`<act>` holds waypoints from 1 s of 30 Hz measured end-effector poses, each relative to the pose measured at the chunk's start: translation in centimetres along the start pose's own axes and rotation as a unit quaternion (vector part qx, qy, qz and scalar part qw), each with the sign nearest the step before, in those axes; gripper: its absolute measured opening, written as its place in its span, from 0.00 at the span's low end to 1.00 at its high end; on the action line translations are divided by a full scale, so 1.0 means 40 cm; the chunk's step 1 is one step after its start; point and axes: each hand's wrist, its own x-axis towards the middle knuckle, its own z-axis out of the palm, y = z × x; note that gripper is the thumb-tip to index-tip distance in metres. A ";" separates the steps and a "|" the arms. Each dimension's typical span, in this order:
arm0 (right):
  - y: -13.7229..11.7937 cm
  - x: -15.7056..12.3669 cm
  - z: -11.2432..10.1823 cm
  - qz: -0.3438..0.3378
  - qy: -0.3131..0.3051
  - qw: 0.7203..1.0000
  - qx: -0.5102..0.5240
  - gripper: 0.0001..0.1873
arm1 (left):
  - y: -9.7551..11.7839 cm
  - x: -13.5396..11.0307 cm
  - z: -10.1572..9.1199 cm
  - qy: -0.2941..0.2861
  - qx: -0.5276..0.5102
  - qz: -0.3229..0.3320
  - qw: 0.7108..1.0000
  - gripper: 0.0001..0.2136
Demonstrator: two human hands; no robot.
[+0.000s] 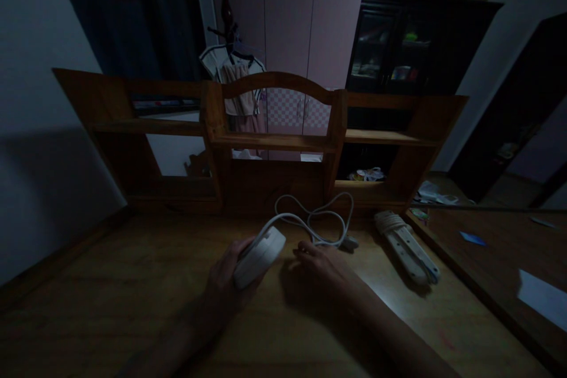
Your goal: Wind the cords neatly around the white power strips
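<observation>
A white power strip [260,257], a thick block seen mostly from its side, is gripped in my left hand [228,274] above the tabletop. Its white cord [287,217] leaves the upper end and arches right, then lies in loose loops on the table behind my right hand. At the cord's far end is a plug [349,243]. My right hand [319,264] hovers just right of the power strip, near the cord, its fingers loosely bent and slightly apart. Nothing shows in it; its palm is hidden.
A wooden shelf unit [274,142] spans the back of the wooden table [133,289]. Right of my hands lies another power strip [407,248] with its cord wound round one end. Farther right, a lower brown surface holds a white paper [543,298] and a blue card [472,238].
</observation>
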 end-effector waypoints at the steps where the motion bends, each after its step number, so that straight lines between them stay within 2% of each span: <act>1: 0.003 0.001 0.004 -0.003 0.009 1.000 0.002 0.18 | 0.001 0.000 0.000 -0.001 -0.002 -0.003 1.000 0.22; 6: 0.020 0.001 0.018 0.023 0.096 0.995 0.018 0.36 | 0.014 -0.002 -0.002 0.003 -0.029 -0.052 0.998 0.21; 9: 0.029 -0.001 0.016 0.063 0.169 0.984 0.010 0.33 | 0.024 0.005 -0.007 -0.018 -0.070 -0.136 0.988 0.21; 12: 0.035 -0.003 0.008 0.107 0.208 0.972 0.012 0.27 | 0.029 0.017 -0.007 -0.029 -0.132 -0.240 0.961 0.22; 15: 0.040 -0.002 0.001 0.131 0.224 0.966 0.000 0.20 | 0.020 0.030 -0.003 -0.006 -0.220 -0.342 0.914 0.22; 17: 0.044 0.000 -0.001 0.142 0.243 0.960 -0.011 0.20 | 0.008 0.038 -0.001 0.000 -0.271 -0.397 0.877 0.24; 19: 0.051 0.003 -0.002 0.148 0.267 0.952 -0.022 0.19 | -0.008 0.043 0.001 -0.004 -0.308 -0.446 0.840 0.25; 25: 0.114 0.002 -0.006 0.162 0.330 0.930 -0.020 0.09 | -0.052 0.032 0.027 -0.025 -0.395 -0.578 0.714 0.24; 27: 0.145 0.000 -0.001 0.159 0.324 0.933 -0.007 0.10 | -0.064 0.025 0.037 -0.040 -0.410 -0.599 0.687 0.23; 30: 0.186 -0.002 0.019 0.154 0.296 0.943 0.002 0.16 | -0.079 0.018 0.047 -0.052 -0.418 -0.607 0.674 0.24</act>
